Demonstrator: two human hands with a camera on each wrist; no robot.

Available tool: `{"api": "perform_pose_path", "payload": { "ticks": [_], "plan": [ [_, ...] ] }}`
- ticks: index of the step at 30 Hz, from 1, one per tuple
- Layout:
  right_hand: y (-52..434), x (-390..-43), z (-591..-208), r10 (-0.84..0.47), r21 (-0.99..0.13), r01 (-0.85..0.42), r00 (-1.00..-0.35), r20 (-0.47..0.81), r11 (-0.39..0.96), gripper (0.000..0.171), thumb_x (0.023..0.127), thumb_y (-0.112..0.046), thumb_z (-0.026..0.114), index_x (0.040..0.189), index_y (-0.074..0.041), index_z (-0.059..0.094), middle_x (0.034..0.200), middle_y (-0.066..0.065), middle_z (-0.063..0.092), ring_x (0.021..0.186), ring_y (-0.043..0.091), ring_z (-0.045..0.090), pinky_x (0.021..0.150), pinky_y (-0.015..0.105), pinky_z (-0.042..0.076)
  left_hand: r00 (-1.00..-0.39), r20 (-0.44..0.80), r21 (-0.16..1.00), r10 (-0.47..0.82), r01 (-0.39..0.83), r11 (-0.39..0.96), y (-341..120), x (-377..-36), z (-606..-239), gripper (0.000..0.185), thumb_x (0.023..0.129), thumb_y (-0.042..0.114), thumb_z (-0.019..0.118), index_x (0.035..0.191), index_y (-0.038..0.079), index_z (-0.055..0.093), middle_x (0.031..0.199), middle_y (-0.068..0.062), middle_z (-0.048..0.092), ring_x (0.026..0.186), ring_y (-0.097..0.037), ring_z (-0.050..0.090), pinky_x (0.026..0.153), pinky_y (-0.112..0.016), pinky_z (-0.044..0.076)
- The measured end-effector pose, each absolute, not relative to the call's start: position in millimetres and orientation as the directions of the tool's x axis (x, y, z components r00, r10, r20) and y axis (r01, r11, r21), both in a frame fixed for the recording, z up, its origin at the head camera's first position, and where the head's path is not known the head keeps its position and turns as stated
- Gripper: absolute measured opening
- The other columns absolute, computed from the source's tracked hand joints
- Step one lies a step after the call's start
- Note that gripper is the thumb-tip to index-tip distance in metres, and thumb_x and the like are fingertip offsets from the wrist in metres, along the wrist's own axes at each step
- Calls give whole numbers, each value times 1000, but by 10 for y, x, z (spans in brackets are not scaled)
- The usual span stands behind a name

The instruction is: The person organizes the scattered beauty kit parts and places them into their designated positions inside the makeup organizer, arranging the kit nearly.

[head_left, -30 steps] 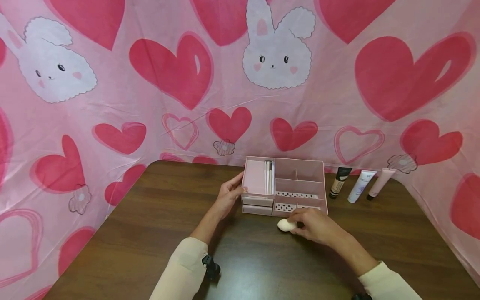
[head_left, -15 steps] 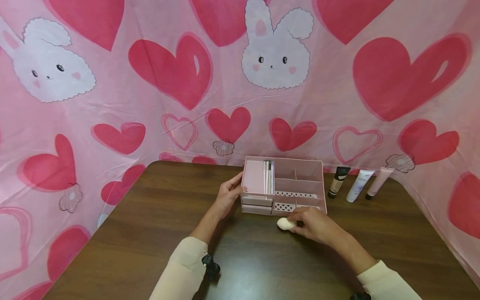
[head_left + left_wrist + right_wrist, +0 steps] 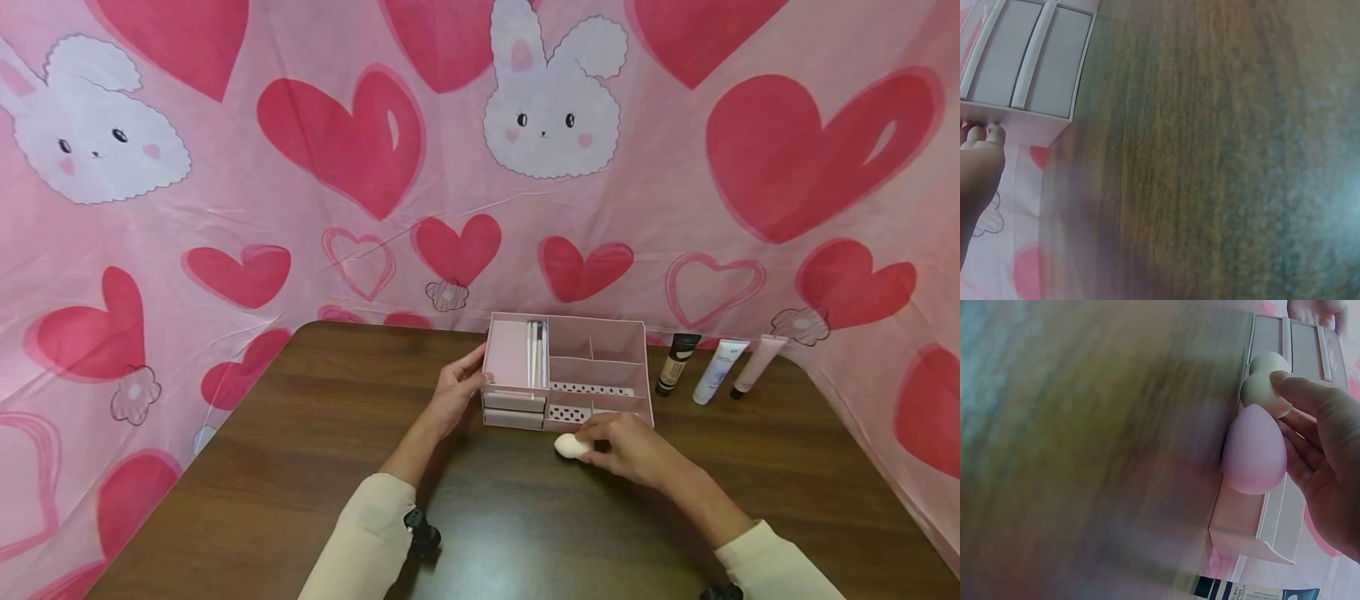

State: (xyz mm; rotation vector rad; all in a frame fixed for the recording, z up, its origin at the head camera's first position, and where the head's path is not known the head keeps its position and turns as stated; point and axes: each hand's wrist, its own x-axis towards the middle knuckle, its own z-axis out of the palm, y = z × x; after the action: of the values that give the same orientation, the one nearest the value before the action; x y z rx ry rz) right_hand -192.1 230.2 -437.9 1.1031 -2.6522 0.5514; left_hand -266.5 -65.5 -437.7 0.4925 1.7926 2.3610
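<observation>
A cream makeup sponge (image 3: 573, 447) lies on the brown wooden table (image 3: 300, 467), just in front of a pink cosmetics organiser (image 3: 567, 371); the right hand (image 3: 633, 450) curls its fingers round it, and the right wrist view shows a pink egg-shaped sponge (image 3: 1255, 451) in the same grasp; both look soft, light and squashy, best held gently round the wide middle; the left hand (image 3: 455, 390) rests open-fingered against the organiser's left wall; brushes (image 3: 537, 354) stand inside; three cosmetic tubes (image 3: 720, 370) lie at the far right.
</observation>
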Motion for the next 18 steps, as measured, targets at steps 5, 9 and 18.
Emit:
{"api": "perform_pose_path", "payload": {
  "ticks": [5,9,18],
  "plan": [
    [2318,-1915,-4360,-621,-296,-701,-713,326,649,21,79,-12,84,99,-7,81,99,3,78,91,18,73,79,37,61,-940,174,955,295,88,-282,-659,-2670,-4383,63,92,-9,50,153,-8,34,161,-27,34,134,-23,49,95,-14,49],
    [2322,-1916,-4341,-621,-307,-708,-706,341,636,20,79,-12,84,98,-7,81,98,4,79,90,19,74,79,37,61,-941,173,956,292,90,-278,-660,-2675,-4391,63,92,-9,50,153,-8,35,162,-26,34,133,-21,50,95,-14,50],
    [2358,-1953,-4328,-606,-263,-732,-673,425,628,22,76,-9,86,97,-5,81,93,4,79,86,18,73,77,38,61,-936,184,954,301,97,-283,-659,-2666,-4391,64,92,-9,50,154,-8,34,162,-26,33,135,-23,48,96,-13,48]
  ]
}}
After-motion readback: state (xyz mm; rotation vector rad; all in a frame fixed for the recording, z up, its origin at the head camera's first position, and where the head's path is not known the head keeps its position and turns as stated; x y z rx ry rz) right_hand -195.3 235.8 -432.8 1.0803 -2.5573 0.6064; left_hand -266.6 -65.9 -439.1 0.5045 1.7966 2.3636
